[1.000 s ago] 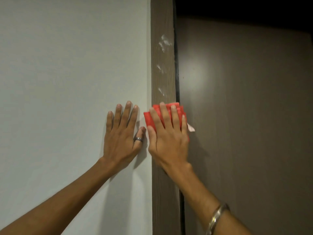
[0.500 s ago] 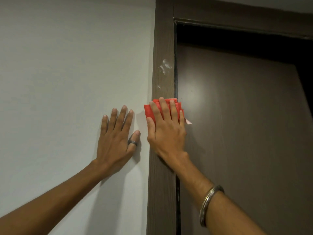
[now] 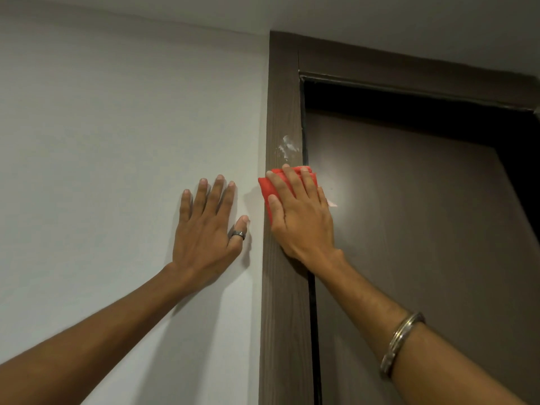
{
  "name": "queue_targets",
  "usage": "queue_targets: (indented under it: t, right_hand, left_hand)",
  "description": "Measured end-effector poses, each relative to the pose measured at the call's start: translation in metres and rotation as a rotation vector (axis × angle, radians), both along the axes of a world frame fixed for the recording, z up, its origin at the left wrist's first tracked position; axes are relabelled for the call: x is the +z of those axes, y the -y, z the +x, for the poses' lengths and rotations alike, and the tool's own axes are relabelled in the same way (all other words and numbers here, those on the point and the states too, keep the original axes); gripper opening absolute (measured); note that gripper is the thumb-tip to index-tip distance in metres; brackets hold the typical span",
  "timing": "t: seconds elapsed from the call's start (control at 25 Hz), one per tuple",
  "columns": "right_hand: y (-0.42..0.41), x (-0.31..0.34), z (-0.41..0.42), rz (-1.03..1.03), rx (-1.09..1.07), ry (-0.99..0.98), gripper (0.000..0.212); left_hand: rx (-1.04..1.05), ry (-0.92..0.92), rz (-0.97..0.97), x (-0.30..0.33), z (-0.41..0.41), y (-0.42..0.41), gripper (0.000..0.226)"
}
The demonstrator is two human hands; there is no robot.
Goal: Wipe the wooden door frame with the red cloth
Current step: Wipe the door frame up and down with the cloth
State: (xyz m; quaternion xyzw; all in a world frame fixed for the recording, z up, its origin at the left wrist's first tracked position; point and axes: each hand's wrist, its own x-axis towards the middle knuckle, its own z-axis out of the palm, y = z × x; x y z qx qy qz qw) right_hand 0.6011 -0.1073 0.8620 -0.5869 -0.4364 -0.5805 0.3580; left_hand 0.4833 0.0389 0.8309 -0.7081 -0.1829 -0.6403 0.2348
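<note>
A brown wooden door frame (image 3: 282,112) runs vertically through the middle of the view, with its top piece going off to the right. My right hand (image 3: 301,217) presses a folded red cloth (image 3: 264,187) flat against the frame, fingers spread over it. Just above the cloth, white smudges (image 3: 286,147) mark the wood. My left hand (image 3: 207,226) lies flat on the white wall beside the frame, fingers apart, a ring on the thumb.
The white wall (image 3: 117,141) fills the left. A dark brown door (image 3: 409,229) stands to the right of the frame, with a dark gap above it. The ceiling (image 3: 380,19) meets the frame's top.
My right hand has slid the red cloth up the frame over the lower white smudges, to just below the top ones. The view has tilted upward, showing the frame's top corner. My left hand stays on the wall.
</note>
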Motion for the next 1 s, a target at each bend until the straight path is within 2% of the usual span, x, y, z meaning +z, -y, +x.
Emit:
queue_targets:
  t: [0.12,0.32,0.76,1.0]
  right_hand:
    - [-0.004,0.012,-0.006,0.041,-0.051,-0.060,0.058]
    - [0.000,0.024,-0.004,-0.010,-0.029,0.003,0.057]
    - [-0.009,0.107,-0.004,0.069,-0.052,0.037,0.055]
    - [0.000,0.176,-0.017,0.014,-0.040,-0.002,0.056]
  left_hand:
    - [-0.007,0.018,-0.007,0.019,0.002,0.001,0.079]
    - [0.031,0.030,-0.028,0.049,0.002,0.002,0.080]
    - [0.092,0.042,-0.029,0.071,0.008,0.002,0.083]
    - [0.084,0.044,-0.036,0.072,0.007,0.003,0.082]
